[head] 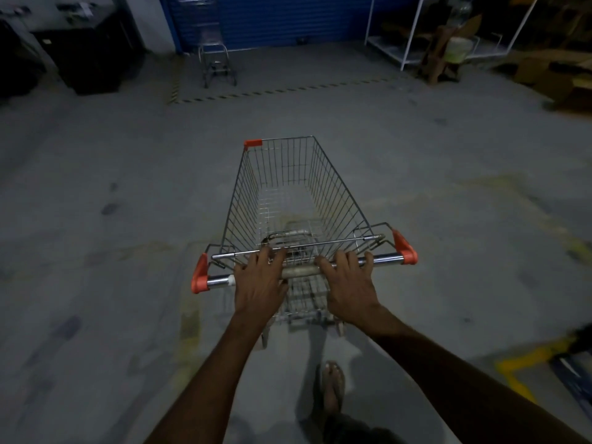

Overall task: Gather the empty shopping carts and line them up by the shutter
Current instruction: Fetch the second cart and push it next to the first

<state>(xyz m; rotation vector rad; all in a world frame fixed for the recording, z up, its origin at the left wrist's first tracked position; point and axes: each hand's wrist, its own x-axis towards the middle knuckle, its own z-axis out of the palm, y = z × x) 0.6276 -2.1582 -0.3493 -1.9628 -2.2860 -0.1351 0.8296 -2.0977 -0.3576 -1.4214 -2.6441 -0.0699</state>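
Note:
An empty wire shopping cart with orange corner caps stands right in front of me on the grey floor. My left hand grips the left half of its chrome handle bar, fingers curled over it. My right hand grips the right half of the same bar. The cart's nose points toward the blue shutter at the far wall. A second cart stands against that shutter, left of centre, seen end-on.
Yellow-black hazard tape marks a zone on the floor before the shutter. A dark counter stands far left. White shelving and cardboard boxes fill the far right. Yellow floor lines lie at the right. My sandalled foot is behind the cart.

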